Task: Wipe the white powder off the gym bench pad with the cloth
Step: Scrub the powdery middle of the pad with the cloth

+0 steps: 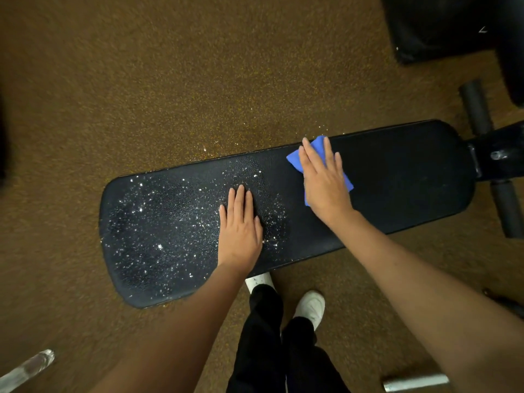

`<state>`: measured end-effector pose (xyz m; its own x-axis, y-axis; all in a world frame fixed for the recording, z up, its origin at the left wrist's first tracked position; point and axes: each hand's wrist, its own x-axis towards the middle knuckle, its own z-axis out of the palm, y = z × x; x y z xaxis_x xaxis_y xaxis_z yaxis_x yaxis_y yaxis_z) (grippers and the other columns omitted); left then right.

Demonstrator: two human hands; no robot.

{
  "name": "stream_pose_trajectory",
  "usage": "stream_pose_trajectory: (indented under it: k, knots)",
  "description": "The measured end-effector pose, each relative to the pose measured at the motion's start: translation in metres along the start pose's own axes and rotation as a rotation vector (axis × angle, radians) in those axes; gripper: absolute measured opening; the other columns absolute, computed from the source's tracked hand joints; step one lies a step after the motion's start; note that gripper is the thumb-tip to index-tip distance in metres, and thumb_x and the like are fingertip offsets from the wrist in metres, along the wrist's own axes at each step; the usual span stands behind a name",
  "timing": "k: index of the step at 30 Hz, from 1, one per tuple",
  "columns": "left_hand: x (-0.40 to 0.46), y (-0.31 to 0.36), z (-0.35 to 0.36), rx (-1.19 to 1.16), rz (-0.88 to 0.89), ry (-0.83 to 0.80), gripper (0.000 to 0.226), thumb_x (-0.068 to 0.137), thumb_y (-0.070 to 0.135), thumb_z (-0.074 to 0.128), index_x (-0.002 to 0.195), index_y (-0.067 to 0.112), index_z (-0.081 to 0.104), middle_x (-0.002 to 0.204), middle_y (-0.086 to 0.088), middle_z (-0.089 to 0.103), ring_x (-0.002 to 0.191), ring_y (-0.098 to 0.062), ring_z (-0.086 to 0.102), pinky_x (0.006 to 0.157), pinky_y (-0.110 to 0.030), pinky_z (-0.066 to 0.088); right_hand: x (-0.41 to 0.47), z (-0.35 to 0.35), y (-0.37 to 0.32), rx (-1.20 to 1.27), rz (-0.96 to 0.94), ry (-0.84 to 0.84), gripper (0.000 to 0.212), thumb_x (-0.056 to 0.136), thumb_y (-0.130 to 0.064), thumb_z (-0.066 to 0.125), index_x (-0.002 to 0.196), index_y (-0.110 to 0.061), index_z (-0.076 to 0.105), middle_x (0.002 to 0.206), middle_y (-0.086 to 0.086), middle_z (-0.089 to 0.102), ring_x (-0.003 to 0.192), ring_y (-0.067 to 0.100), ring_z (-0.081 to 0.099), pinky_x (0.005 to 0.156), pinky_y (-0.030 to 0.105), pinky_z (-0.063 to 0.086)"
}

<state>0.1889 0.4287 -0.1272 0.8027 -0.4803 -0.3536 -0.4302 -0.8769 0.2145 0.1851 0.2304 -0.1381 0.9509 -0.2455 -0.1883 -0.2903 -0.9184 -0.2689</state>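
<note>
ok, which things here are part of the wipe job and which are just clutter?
In the job:
bench pad
white powder
blue cloth
right hand pressing the cloth
left hand flat on the pad

Just lying about:
foam rollers
metal bar
clear bottle

I see the black bench pad (397, 177) lying long across the floor, its left half speckled with white powder (158, 222), its right half dark and clean. The folded blue cloth (295, 160) lies flat on the pad past the powder's right edge.
</note>
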Motion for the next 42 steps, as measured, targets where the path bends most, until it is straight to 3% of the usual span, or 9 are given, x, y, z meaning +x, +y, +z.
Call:
stream_pose_trajectory:
  k: [9,12,15,19,23,29,36,39,42]
  knots:
    - [0.0,0.004,0.0,-0.047,-0.04,0.001,0.06,0.093,0.032,0.005,0.146,0.005,0.015,0.156,-0.01,0.008,0.144,-0.025,0.0,0.115,-0.044,0.005,-0.057,0.015,-0.001,-0.074,-0.426,-0.042,0.07,0.075,0.007,0.052,0.142,-0.007,0.035,0.153,0.005,0.029,0.14,0.038,0.021,0.109,0.051,0.023]
    - [-0.001,0.004,-0.001,-0.04,-0.041,-0.027,0.052,0.1,0.026,0.018,0.147,0.006,0.009,0.157,-0.009,0.001,0.144,-0.024,-0.006,0.115,-0.042,0.0,-0.041,0.009,0.006,-0.045,-0.238,-0.019,0.07,0.079,0.01,0.054,0.144,-0.005,0.031,0.154,0.007,0.025,0.141,0.04,0.015,0.11,0.053,0.018]
    - [-0.002,0.004,0.001,-0.018,-0.045,-0.016,0.053,0.099,0.027,0.015,0.147,0.007,0.008,0.157,-0.008,-0.001,0.143,-0.023,-0.007,0.115,-0.042,0.0,-0.036,0.012,-0.012,0.004,-0.06,0.015,0.066,0.084,0.005,0.055,0.144,-0.004,0.03,0.155,0.006,0.024,0.142,0.041,0.012,0.111,0.055,0.018]
    - [-0.006,0.006,0.006,0.025,-0.048,0.017,0.067,0.089,0.035,-0.002,0.146,0.006,0.016,0.156,-0.009,0.006,0.144,-0.024,-0.002,0.114,-0.046,0.001,-0.058,0.021,-0.018,-0.007,-0.236,-0.024,0.069,0.08,0.005,0.056,0.144,-0.006,0.032,0.154,0.005,0.026,0.141,0.04,0.015,0.111,0.052,0.016]
    - [-0.013,0.007,0.006,0.027,-0.032,0.036,0.063,0.091,0.032,0.006,0.143,0.003,0.027,0.154,-0.011,0.017,0.143,-0.027,0.007,0.113,-0.05,0.007,-0.068,0.011,0.012,-0.083,-0.443,-0.072,0.058,0.084,-0.003,0.045,0.142,-0.008,0.036,0.152,0.004,0.031,0.14,0.037,0.021,0.109,0.051,0.026]
    - [-0.024,0.006,0.017,0.0,-0.013,0.027,0.064,0.09,0.034,0.001,0.146,0.007,0.017,0.156,-0.008,0.008,0.144,-0.023,0.0,0.114,-0.045,0.003,-0.055,0.015,-0.009,0.036,0.002,0.035,0.058,0.088,-0.002,0.045,0.144,-0.006,0.029,0.155,0.004,0.023,0.142,0.039,0.01,0.112,0.055,0.017]
    - [-0.024,0.008,0.021,-0.079,-0.032,0.09,0.06,0.093,0.032,0.008,0.145,0.006,0.022,0.155,-0.008,0.013,0.144,-0.023,0.005,0.114,-0.046,0.005,-0.107,0.02,-0.001,-0.053,-0.44,-0.068,0.07,0.079,0.001,0.057,0.144,-0.009,0.033,0.154,0.002,0.026,0.142,0.035,0.018,0.112,0.049,0.02]
    - [-0.024,0.009,0.022,-0.087,-0.043,0.093,0.05,0.1,0.024,0.02,0.146,0.007,0.018,0.156,-0.007,0.009,0.144,-0.022,-0.001,0.115,-0.046,0.002,-0.1,0.012,0.024,-0.108,-0.307,-0.067,0.074,0.078,0.002,0.061,0.145,-0.008,0.03,0.155,0.004,0.023,0.142,0.037,0.014,0.111,0.052,0.019]
    - [-0.024,0.01,0.024,-0.104,-0.043,0.11,0.049,0.1,0.02,0.026,0.146,0.007,0.018,0.156,-0.006,0.009,0.144,-0.022,-0.001,0.115,-0.046,0.002,-0.082,0.015,0.01,-0.038,-0.097,0.013,0.06,0.088,-0.003,0.052,0.144,-0.006,0.03,0.155,0.006,0.024,0.142,0.04,0.013,0.111,0.054,0.019]
